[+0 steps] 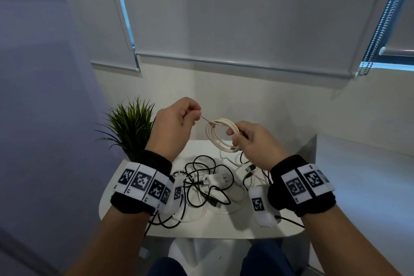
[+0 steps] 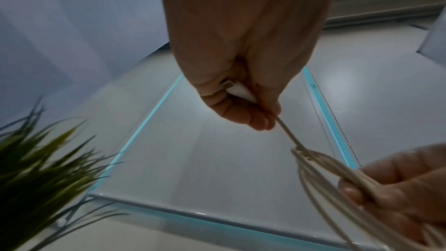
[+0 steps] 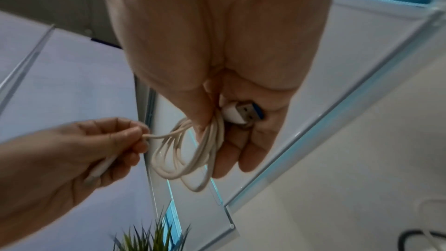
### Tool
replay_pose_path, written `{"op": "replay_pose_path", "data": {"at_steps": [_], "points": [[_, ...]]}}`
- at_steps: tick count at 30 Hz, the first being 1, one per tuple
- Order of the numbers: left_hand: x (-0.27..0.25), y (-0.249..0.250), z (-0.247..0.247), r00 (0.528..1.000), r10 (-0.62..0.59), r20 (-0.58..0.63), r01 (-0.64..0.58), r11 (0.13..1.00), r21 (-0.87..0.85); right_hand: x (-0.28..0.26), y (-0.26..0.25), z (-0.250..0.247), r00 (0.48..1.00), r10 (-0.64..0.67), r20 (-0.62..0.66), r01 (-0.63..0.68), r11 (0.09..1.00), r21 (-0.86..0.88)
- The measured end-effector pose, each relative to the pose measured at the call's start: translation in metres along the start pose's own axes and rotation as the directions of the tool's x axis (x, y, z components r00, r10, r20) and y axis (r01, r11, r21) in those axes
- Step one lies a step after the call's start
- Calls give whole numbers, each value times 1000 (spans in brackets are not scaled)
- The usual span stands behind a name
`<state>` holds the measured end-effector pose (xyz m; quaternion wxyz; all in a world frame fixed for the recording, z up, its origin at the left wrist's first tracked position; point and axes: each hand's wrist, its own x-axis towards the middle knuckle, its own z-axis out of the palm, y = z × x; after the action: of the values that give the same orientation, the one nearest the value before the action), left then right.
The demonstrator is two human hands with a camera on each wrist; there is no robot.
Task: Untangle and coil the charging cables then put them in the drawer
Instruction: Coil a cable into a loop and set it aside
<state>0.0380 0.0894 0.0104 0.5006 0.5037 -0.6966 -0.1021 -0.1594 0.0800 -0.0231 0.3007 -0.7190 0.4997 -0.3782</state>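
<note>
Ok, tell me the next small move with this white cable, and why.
Probably wrap the free end around the coil to lock it. The right hand already holds the white cable in several loops, with its USB plug in the palm, and the left hand pinches only a short tail.

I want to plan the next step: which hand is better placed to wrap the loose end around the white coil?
Probably left: the left hand pinches the free end, while the right hand grips the white coil.
</note>
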Motion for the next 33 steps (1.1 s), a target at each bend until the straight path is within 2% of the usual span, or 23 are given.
{"op": "replay_pose_path", "data": {"at_steps": [4,6,8,11,13,15,18,23,26,29,31,33], "points": [[-3,-13,-5,982,0,188,-31,986,165,-1,6,-4,997,10,-70,10,960,279],[-6,-17,-2,978,-6,207,-46,968,245,-3,2,-3,999,-1,-47,18,931,364],[-7,-19,3,984,-3,176,-46,960,275,-5,-6,-3,1000,-16,-19,23,903,428],[-8,-19,11,997,-37,71,26,987,157,-6,-14,-4,1000,-17,26,0,845,535],[-10,-13,16,989,-146,-1,145,983,-111,-6,-16,-2,996,-21,88,-34,814,580],[-12,-7,21,966,-255,28,246,886,-394,-6,-18,3,990,-15,141,-70,813,578],[-16,1,28,936,-321,144,340,717,-609,-5,-20,10,992,11,122,-77,830,553],[-19,1,29,920,-331,208,378,616,-691,1,-17,8,998,65,12,-62,872,486],[-23,0,29,902,-350,254,421,576,-701,4,-15,9,998,69,-4,-60,887,457],[-24,0,28,879,-372,299,461,501,-732,6,-13,9,996,63,-69,-31,916,399],[-24,4,27,886,-359,295,452,521,-724,8,-10,7,991,60,-122,-14,939,345],[-24,5,29,908,-343,241,412,628,-660,9,-10,7,988,50,-146,0,946,325]]}}
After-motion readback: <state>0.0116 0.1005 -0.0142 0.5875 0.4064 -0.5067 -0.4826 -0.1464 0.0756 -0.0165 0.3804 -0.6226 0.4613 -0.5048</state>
